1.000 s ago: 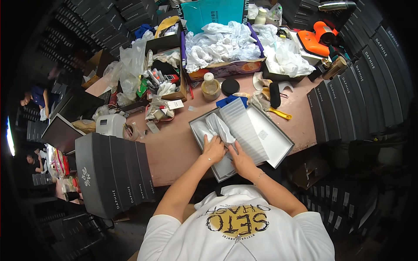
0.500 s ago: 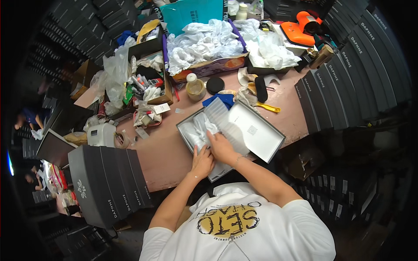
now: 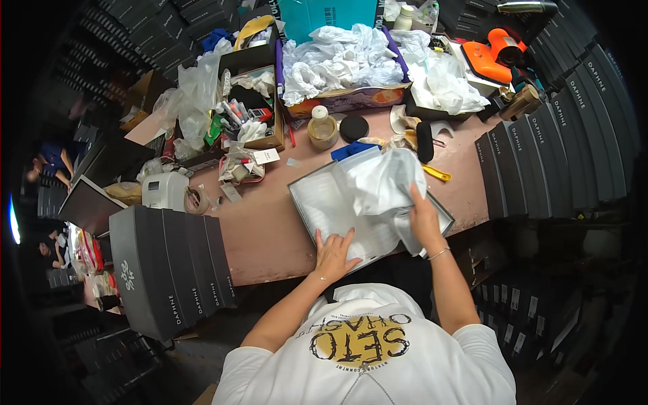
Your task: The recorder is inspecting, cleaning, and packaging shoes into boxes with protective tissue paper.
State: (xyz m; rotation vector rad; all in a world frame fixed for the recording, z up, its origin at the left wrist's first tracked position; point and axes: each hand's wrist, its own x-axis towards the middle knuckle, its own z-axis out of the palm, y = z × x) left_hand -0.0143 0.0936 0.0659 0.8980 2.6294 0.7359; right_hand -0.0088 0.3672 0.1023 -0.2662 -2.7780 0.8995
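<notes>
An open, shallow dark-rimmed shoebox (image 3: pixel 303 204) lies slanted on the bench in front of me, lined with thin white sheeting (image 3: pixel 324 196). My left hand (image 3: pixel 333 254) rests at its near edge, fingers spread over the sheeting. My right hand (image 3: pixel 426 221) grips a crumpled bundle of white wrapping paper (image 3: pixel 383 181) by its right side, over the right half of the box. Whether the bundle has anything inside is hidden. The box lid lies mostly covered beneath it, only its right edge showing.
Stacked dark shoeboxes stand left (image 3: pixel 165 263) and right (image 3: pixel 540 162). Beyond the box are a jar (image 3: pixel 322 129), a black round lid (image 3: pixel 354 128), a yellow-handled tool (image 3: pixel 437 173) and a bin of crumpled paper (image 3: pixel 344 64). A person (image 3: pixel 54 162) is at far left.
My right hand has moved right, lifting the white paper bundle from the left part of the box. My left hand has spread its fingers at the near edge. The view has shifted slightly.
</notes>
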